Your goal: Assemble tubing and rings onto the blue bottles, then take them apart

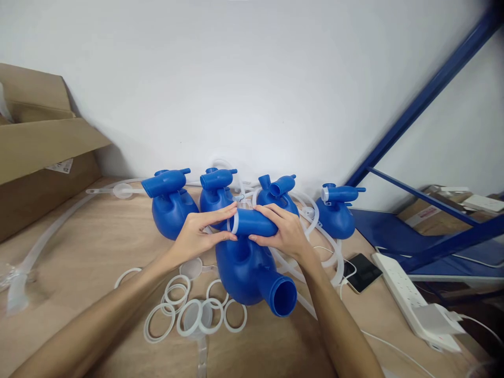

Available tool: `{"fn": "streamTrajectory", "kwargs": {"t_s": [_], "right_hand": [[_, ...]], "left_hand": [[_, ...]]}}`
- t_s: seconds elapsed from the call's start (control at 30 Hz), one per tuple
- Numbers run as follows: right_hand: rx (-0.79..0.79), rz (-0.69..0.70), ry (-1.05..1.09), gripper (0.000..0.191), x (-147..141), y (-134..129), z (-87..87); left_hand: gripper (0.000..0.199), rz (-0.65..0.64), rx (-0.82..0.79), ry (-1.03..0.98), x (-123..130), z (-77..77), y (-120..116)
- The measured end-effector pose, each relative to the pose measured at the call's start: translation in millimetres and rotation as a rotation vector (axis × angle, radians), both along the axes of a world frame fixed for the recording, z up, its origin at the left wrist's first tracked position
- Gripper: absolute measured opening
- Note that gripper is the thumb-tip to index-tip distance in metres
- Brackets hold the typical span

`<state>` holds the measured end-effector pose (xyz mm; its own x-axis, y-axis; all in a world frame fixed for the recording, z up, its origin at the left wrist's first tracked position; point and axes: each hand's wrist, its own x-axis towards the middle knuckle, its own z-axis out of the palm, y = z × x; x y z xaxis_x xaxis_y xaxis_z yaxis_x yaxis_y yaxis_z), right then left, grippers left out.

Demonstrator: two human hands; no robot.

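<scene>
A blue plastic tube piece lies level between my two hands, above a round blue bottle. At the tube's left mouth sits a white sealing ring. My left hand pinches that ring, thumb below and fingers above. Around the tube's right end, my right hand is closed, with its thumb underneath. The bottle's wide open neck points toward me at the lower right. Whether the tube touches the bottle is hidden. Several loose white rings are spread on the table to the left of the bottle.
Blue bottles with tube pieces on top line the wall, among clear hoses. On the right are a phone, a white power strip and a blue metal frame. A cardboard box stands left.
</scene>
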<state>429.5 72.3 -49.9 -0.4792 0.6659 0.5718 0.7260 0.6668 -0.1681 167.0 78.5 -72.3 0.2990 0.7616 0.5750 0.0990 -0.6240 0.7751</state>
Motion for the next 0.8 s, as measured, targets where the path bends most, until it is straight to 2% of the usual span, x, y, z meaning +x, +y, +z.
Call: {"fn": "streamTrajectory", "kwargs": {"t_s": [0.17, 0.27, 0.4, 0.47, 0.6, 0.8], "right_hand": [[0.027, 0.011, 0.036, 0.064, 9, -8, 15.8], [0.062, 0.046, 0.073, 0.066, 11, -14, 23.1], [0.059, 0.094, 0.051, 0.071, 1, -20, 23.1], [0.038, 0.134, 0.029, 0.073, -7, -22, 19.3], [0.036, 0.23, 0.072, 0.073, -21, -24, 9.8], [-0.043, 0.307, 0.133, 0.079, -28, -25, 4.1]], "left_hand": [[0.047, 0.025, 0.266, 0.164, 1, 22.4, -8], [0.056, -0.001, 0.359, 0.254, -5, 39.6, -12], [0.093, -0.043, 0.301, 0.445, -20, 53.9, -9], [0.1, -0.111, 0.261, 0.562, -27, 55.9, -6], [0.092, -0.235, 0.052, 0.757, -35, 57.4, -3], [0.076, -0.293, -0.105, 0.774, -32, 63.8, -13]]}}
